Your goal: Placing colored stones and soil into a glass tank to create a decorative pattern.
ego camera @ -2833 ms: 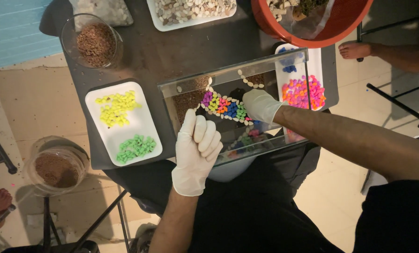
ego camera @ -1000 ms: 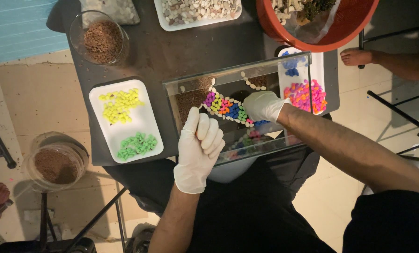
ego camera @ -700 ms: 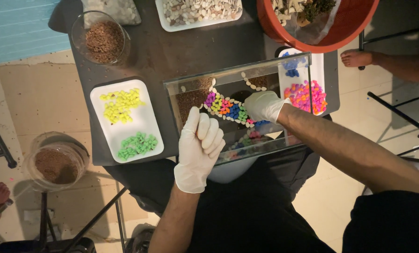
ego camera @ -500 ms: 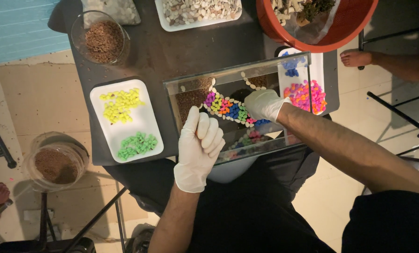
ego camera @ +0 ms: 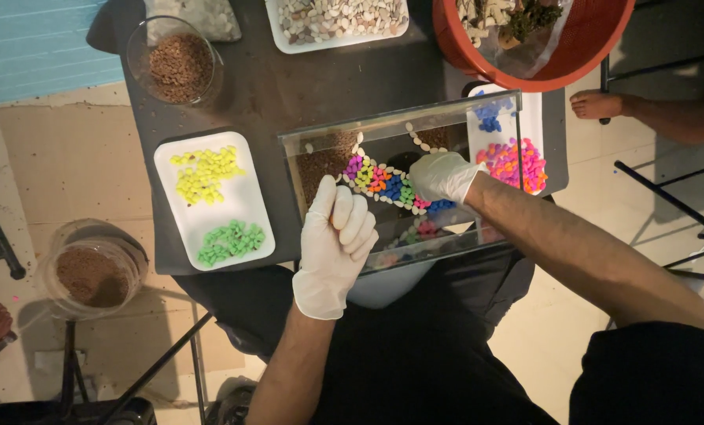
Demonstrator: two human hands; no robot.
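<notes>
Here the dark table [ego camera: 320,86] carries everything, and the clear glass tank [ego camera: 403,130] at its near edge serves as the landmark. Beyond the tank's far right corner sits a large red basin [ego camera: 596,39] holding pale pieces and some greenery. To the tank's left lies a white tray [ego camera: 246,208] with a heap of yellow pebbles [ego camera: 204,173] and a smaller heap of green pebbles [ego camera: 230,242]. Behind the tank's right end, seen partly through the glass, another white tray [ego camera: 533,106] holds pink pebbles [ego camera: 517,161] and a few blue ones. Farther from the tank, at the table's far edge, stands a white tray of pale stones [ego camera: 336,20], and at the far left corner a glass bowl of brown gravel [ego camera: 177,64]. Off the table, well to the tank's left and lower, a clear tub of brown sand [ego camera: 91,271] sits on a stand.

Inside the tank, brown gravel fills the left end, and a band of coloured pebbles [ego camera: 379,182], edged with small white stones, runs across the floor.

The left hand [ego camera: 332,248], in a white glove, rests against the tank's near wall, curled into a loose fist with the thumb upright; whether it encloses anything I cannot tell. The gloved right hand [ego camera: 440,176] reaches down inside the tank, fingers bent together onto the right end of the coloured band; whether it grips a pebble is hidden.
</notes>
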